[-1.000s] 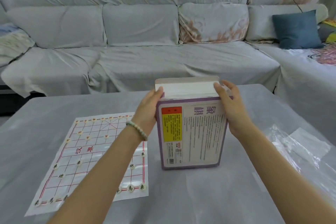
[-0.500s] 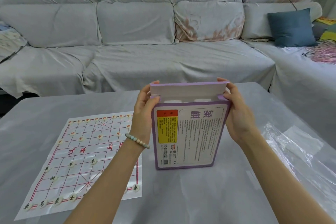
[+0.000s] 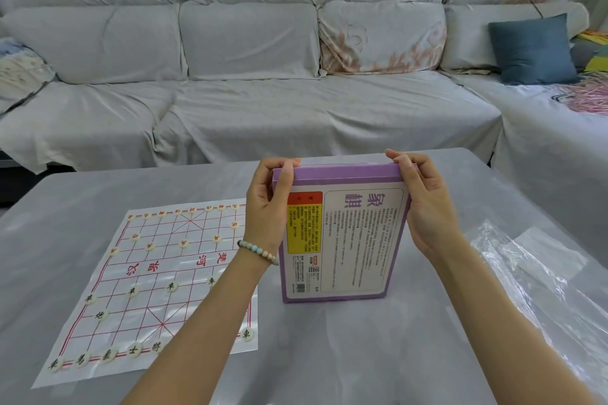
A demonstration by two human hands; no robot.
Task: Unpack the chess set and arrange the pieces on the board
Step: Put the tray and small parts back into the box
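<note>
Purple chess box (image 3: pixel 355 240) stands upright at centre frame (flap closed). My left hand (image 3: pixel 263 210) and right hand (image 3: pixel 427 207) pinch its top corners.

A grey table (image 3: pixel 329 355) carries a paper chess board (image 3: pixel 154 309) near its left edge, round pieces (image 3: pixel 171 286) set on it. A purple box (image 3: pixel 355 240) stands upright mid-table; clear plastic wrap (image 3: pixel 533 273) lies by the right edge.
</note>
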